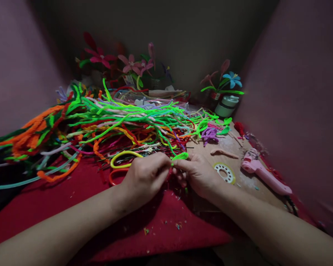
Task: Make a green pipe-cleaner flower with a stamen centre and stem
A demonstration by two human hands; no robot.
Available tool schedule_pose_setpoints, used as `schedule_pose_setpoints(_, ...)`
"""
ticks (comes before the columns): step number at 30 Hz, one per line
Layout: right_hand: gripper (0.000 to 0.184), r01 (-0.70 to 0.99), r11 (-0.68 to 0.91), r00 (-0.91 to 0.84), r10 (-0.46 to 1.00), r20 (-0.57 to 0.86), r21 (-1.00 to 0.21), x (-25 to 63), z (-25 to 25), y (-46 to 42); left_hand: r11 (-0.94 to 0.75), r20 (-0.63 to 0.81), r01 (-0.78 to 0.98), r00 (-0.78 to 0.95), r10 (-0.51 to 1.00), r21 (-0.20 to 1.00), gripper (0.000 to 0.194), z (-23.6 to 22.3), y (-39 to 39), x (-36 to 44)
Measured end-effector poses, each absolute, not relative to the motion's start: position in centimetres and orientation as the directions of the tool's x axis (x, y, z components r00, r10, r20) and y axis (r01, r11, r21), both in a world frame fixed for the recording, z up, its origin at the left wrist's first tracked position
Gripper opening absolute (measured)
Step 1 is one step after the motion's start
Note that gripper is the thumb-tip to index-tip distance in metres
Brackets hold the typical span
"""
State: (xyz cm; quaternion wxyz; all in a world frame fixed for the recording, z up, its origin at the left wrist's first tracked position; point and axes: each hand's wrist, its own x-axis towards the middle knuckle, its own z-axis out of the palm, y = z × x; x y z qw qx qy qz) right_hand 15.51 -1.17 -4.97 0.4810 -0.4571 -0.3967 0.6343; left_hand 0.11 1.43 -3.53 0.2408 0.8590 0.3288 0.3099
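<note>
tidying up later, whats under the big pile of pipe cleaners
A red cloth shows under the pile of pipe cleaners, brown board at its right end. Whatever lies beneath the pile's thick middle is covered.

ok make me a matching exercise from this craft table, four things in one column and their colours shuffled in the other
Things:
1. glue gun
2. bent leaf loop pinched between the left hand and the right hand
3. cloth under the forearms
4. fuzzy clump on the board

Colours:
A. red
B. purple
C. pink
D. bright green

Pairs: 1-C, 2-D, 3-A, 4-B
</note>
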Motion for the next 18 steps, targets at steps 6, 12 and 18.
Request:
schedule_pose_setpoints(6,0.018,-0.254,-0.160,-0.115,0.984,-0.134,-0.954,15.7,-4.9,-1.2,-0.715,0.402,0.369,0.634,0.661,0.594,0.017,-3.4,1.4,-0.1)
schedule_pose_setpoints(12,0.019,0.017,0.023,-0.027,0.999,0.022,-1.000,15.8,-3.6,-1.7,0.070,-0.182,0.209,0.583,0.792,0.975,0.019,-2.0,2.3,0.4)
schedule_pose_setpoints(18,0.013,0.272,0.176,0.029,0.981,0.191,-0.946,15.7,-4.0,-2.0,0.099,-0.248,0.270,0.599,0.761,0.958,0.017,-2.5,2.5,0.3)
